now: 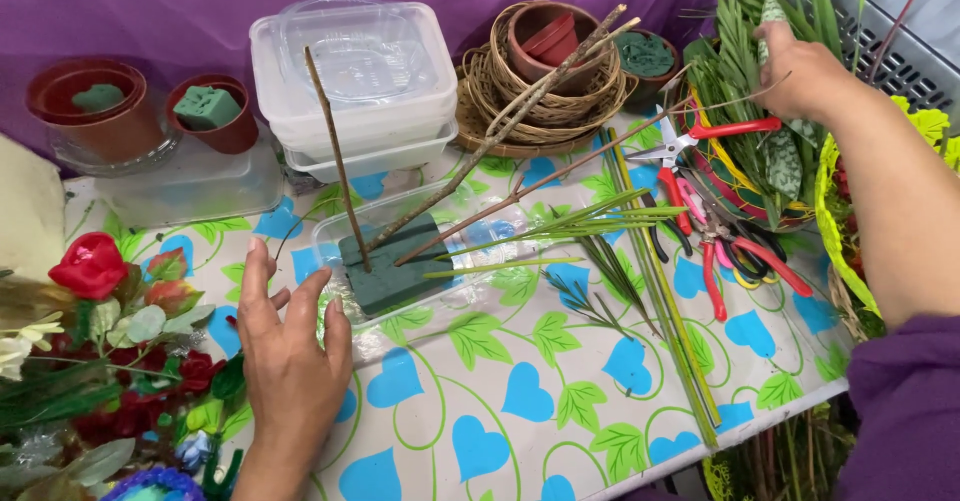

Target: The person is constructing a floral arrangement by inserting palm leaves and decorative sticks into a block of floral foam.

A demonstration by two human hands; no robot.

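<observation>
Sensibly, the left hand point(290, 361), fingers spread flat, steadies just beside the foam block point(395, 266) in its tray, while the right hand point(800, 71), far right of the block, pinches a leaf stem point(765, 26)—draw gently.

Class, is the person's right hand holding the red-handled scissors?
No, the right hand reaches into the green leaves, while the red-handled scissors lie untouched below.

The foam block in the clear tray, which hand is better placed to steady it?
Left, likely. The left hand rests open on the table beside the clear tray holding the foam block. The right hand is far off, among the greenery.
</observation>
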